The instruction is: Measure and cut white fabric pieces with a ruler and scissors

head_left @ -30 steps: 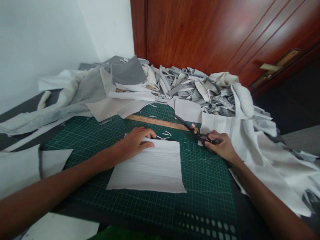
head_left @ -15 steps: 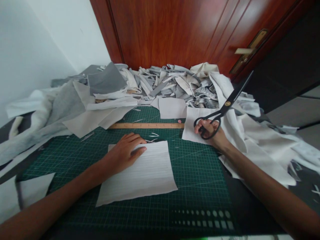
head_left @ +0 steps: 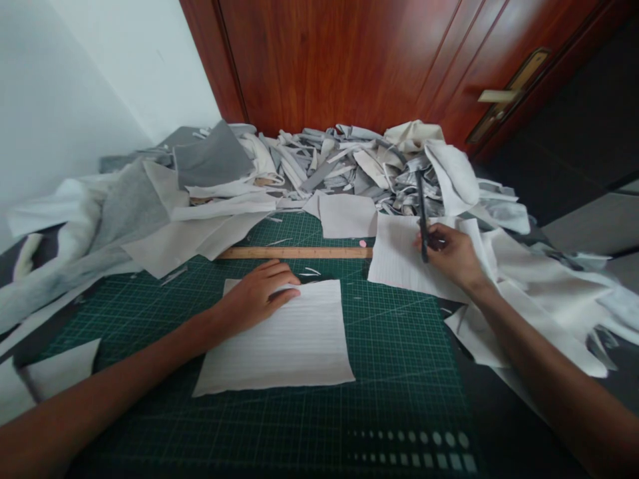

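Note:
My left hand (head_left: 259,294) is at the upper edge of a white ribbed fabric piece (head_left: 289,346), which lies on the green cutting mat (head_left: 399,372). Thumb and fingers are closed on that edge. On the right, my right hand (head_left: 454,256) grips black scissors (head_left: 422,206), seen nearly edge-on with the blades pointing away from me. The scissors are over a second white ribbed piece (head_left: 394,256). A wooden ruler (head_left: 299,253) lies across the mat beyond my left hand, with thin white offcuts (head_left: 312,271) close by.
A heap of grey and white fabric scraps (head_left: 324,163) lines the back, below a brown wooden door (head_left: 324,60). Larger cloth pieces lie at left (head_left: 134,193) and right (head_left: 544,273). A small pink piece (head_left: 363,243) sits by the ruler's right end.
The scissors have turned from slanting up to the right to pointing away, nearly edge-on. My right hand has shifted slightly right. The left hand and its fabric have barely moved.

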Demonstrator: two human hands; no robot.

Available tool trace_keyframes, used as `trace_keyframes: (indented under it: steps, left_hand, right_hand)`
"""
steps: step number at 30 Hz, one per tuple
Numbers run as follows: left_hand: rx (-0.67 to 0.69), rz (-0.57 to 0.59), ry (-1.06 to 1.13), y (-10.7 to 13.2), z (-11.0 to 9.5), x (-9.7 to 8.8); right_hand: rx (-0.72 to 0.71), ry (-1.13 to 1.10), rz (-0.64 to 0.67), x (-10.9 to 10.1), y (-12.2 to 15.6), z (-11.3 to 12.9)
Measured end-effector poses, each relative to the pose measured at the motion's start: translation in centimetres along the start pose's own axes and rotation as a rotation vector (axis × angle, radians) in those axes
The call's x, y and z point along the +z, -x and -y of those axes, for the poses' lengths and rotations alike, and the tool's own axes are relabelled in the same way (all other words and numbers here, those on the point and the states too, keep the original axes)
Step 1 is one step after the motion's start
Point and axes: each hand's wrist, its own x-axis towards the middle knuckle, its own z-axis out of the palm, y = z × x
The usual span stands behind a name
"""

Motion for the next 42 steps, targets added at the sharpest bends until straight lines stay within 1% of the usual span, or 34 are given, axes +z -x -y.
trace_keyframes:
  steps: [3,7,9,14,17,20,23,28,32,42]
  left_hand:
    - [0.005,-0.024,0.015,0.0,0.1,0.1]
    - [0.009,-0.048,0.031,-0.1,0.3,0.3]
    - [0.014,-0.054,0.027,-0.1,0.3,0.3]
    - [0.025,-0.075,-0.011,0.2,0.0,0.2]
    - [0.038,-0.081,-0.035,0.4,-0.2,0.0]
    - [0.064,-0.108,-0.058,0.6,-0.4,0.0]
    - [0.087,-0.132,-0.068,0.6,-0.4,-0.1]
    - [0.112,-0.166,-0.084,0.6,-0.6,-0.4]
    - [0.12,-0.182,-0.1,0.5,-0.7,-0.4]
    - [0.084,-0.152,-0.068,0.4,-0.6,-0.2]
  right_hand:
    - [-0.111,0.115,0.074,0.3,0.7,0.7]
    - [-0.307,0.253,0.229,1.1,1.7,2.0]
    - [-0.38,0.292,0.296,1.4,1.9,2.3]
    - [-0.493,0.331,0.449,1.2,1.7,1.8]
    - [-0.542,0.357,0.507,0.8,1.5,1.3]
    - [-0.599,0.381,0.548,0.5,1.4,1.3]
    - [-0.626,0.413,0.562,0.3,1.4,1.7]
    - [-0.606,0.498,0.586,0.1,1.4,2.2]
    - [-0.598,0.507,0.576,0.1,1.4,2.1]
    - [-0.572,0.499,0.578,0.4,1.6,2.3]
